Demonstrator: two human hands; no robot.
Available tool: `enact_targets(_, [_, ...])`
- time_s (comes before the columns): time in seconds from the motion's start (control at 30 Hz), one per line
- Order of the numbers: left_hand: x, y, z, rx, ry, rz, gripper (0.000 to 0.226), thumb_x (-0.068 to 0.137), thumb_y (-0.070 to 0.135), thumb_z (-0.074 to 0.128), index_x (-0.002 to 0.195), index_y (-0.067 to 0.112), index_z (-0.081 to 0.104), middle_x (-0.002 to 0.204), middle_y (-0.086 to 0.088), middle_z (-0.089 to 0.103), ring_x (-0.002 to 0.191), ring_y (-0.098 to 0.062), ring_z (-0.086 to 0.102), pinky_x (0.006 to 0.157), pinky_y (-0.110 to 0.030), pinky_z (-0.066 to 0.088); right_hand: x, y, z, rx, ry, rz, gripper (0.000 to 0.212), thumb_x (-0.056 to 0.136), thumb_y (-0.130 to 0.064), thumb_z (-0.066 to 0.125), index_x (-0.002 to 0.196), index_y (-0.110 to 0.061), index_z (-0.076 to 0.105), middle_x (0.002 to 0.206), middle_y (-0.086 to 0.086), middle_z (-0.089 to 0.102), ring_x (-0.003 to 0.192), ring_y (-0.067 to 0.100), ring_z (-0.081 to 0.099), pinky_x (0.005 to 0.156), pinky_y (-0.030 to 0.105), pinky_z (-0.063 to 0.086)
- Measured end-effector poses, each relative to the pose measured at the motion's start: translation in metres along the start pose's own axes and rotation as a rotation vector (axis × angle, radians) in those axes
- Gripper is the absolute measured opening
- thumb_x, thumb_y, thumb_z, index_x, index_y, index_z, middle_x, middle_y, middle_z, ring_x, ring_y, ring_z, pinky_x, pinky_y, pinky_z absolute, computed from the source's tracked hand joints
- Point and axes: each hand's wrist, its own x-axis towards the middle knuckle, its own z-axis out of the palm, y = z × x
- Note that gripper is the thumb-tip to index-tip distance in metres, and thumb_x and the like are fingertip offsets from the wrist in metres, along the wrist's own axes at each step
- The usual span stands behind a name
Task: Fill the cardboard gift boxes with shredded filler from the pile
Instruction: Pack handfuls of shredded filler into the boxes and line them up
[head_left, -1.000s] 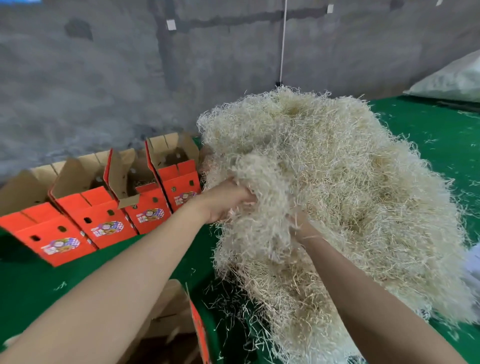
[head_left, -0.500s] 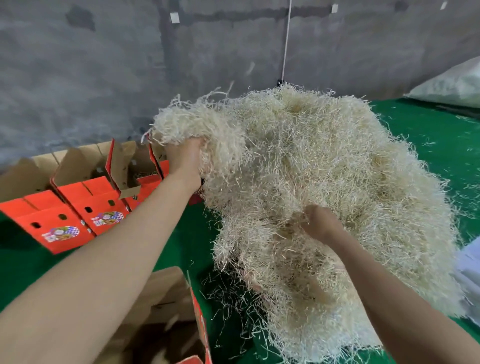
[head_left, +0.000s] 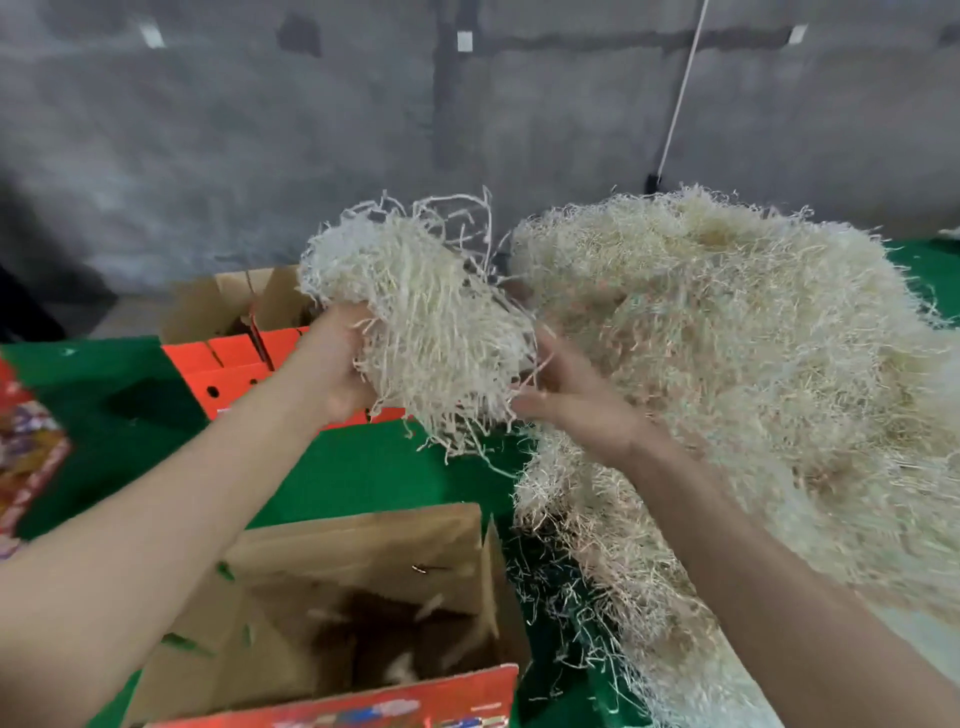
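Observation:
A clump of pale shredded filler (head_left: 421, 332) is held up in the air, torn free of the big pile (head_left: 753, 374) on the right. My left hand (head_left: 337, 364) grips the clump from its left side. Against its right side rests my right hand (head_left: 566, 400), fingers spread and straight. Below the clump, at the near edge, stands an open cardboard gift box (head_left: 363, 566) with a red printed front and only a few shreds inside.
The table is covered in green cloth (head_left: 353, 467). Open red gift boxes (head_left: 239, 353) stand in a row behind my left hand. A red printed flap (head_left: 26, 447) shows at the far left. A grey wall runs behind, with a white cord (head_left: 680, 93) hanging down it.
The clump has come away from the pile and moved left, over the near box. My right hand has left the pile and now touches the clump. The view has swung left and down.

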Motion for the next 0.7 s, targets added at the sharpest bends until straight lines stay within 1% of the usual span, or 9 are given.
enact_targets(0.1, [-0.021,-0.025,-0.054,0.048,0.131,-0.114,0.019,0.085,0.015,0.04,0.069,0.014,0.051,0.068,-0.008,0.046,0.061,-0.02,0.045,0.061,-0.029,0.038,0.002,0.016,0.048,0.212,-0.256,0.167,0.071,0.078,0.017,0.056,0.114,-0.042,0.04,0.095,-0.017,0.066,0.076,-0.006,0.064,0.063,0.009,0.049])
enact_targets(0.2, [-0.045,-0.052,-0.099,0.094,0.231,-0.223,0.027,0.093,0.006,0.03,0.072,0.013,0.045,0.071,-0.008,0.034,0.061,-0.021,0.033,0.058,-0.03,0.026,0.002,0.032,0.088,0.393,-0.325,0.299,0.08,0.077,0.022,0.054,0.127,-0.039,0.04,0.113,-0.006,0.061,0.06,0.006,0.064,0.06,0.019,0.053])
enact_targets(0.3, [-0.065,-0.072,-0.129,0.169,0.246,-0.27,0.025,0.093,-0.005,0.029,0.079,0.009,0.044,0.073,-0.011,0.034,0.058,-0.019,0.039,0.055,-0.028,0.027,0.001,0.04,0.117,0.453,-0.32,0.431,0.071,0.077,0.02,0.055,0.109,-0.043,0.053,0.116,0.015,0.06,0.079,0.02,0.062,0.085,0.035,0.05])
enact_targets(0.37, [-0.073,-0.085,-0.145,0.311,0.248,-0.339,0.025,0.09,-0.015,0.033,0.075,0.002,0.045,0.07,-0.009,0.037,0.048,-0.01,0.049,0.045,-0.02,0.036,-0.002,0.047,0.131,0.323,-0.337,0.47,0.064,0.079,0.018,0.053,0.109,-0.039,0.051,0.115,0.018,0.058,0.077,0.016,0.061,0.077,0.03,0.051])
enact_targets(0.43, [-0.079,-0.099,-0.153,0.361,0.231,-0.415,0.024,0.086,-0.017,0.042,0.109,-0.016,0.048,0.088,-0.02,0.056,0.077,-0.015,0.065,0.061,-0.016,0.049,-0.005,0.057,0.141,0.206,-0.354,0.458,0.062,0.079,0.016,0.054,0.125,-0.024,0.046,0.122,0.017,0.054,0.078,0.015,0.061,0.07,0.027,0.052])
enact_targets(0.47, [-0.08,-0.107,-0.159,0.388,0.224,-0.448,0.052,0.084,-0.015,0.047,0.134,-0.011,0.033,0.118,-0.027,0.053,0.107,-0.028,0.059,0.085,-0.026,0.05,-0.007,0.061,0.143,0.177,-0.363,0.457,0.063,0.078,0.015,0.057,0.13,-0.019,0.043,0.124,0.014,0.053,0.087,0.017,0.063,0.078,0.031,0.053])
enact_targets(0.53, [-0.082,-0.119,-0.164,0.433,0.091,-0.497,0.082,0.081,-0.012,0.054,0.148,0.004,0.01,0.146,-0.019,0.032,0.13,-0.028,0.038,0.108,-0.034,0.03,-0.01,0.064,0.143,0.19,-0.404,0.454,0.064,0.076,0.01,0.063,0.129,-0.021,0.042,0.127,0.008,0.052,0.105,0.019,0.06,0.093,0.04,0.05])
enact_targets(0.63, [-0.077,-0.133,-0.167,0.766,-0.192,-0.417,0.07,0.072,-0.003,0.065,0.135,0.012,0.038,0.126,-0.009,0.054,0.11,-0.013,0.051,0.101,-0.03,0.041,-0.01,0.068,0.137,0.23,-0.511,0.51,0.081,0.071,-0.004,0.072,0.137,-0.031,0.034,0.143,0.009,0.035,0.122,0.021,0.05,0.089,0.033,0.051])
enact_targets(0.7, [-0.073,-0.135,-0.159,0.867,-0.331,-0.351,0.06,0.069,-0.001,0.066,0.124,0.016,0.05,0.117,0.0,0.058,0.101,0.002,0.054,0.095,-0.019,0.043,-0.008,0.071,0.144,0.172,-0.539,0.567,0.082,0.071,-0.008,0.076,0.133,-0.038,0.033,0.139,0.002,0.037,0.119,0.018,0.051,0.09,0.03,0.047])
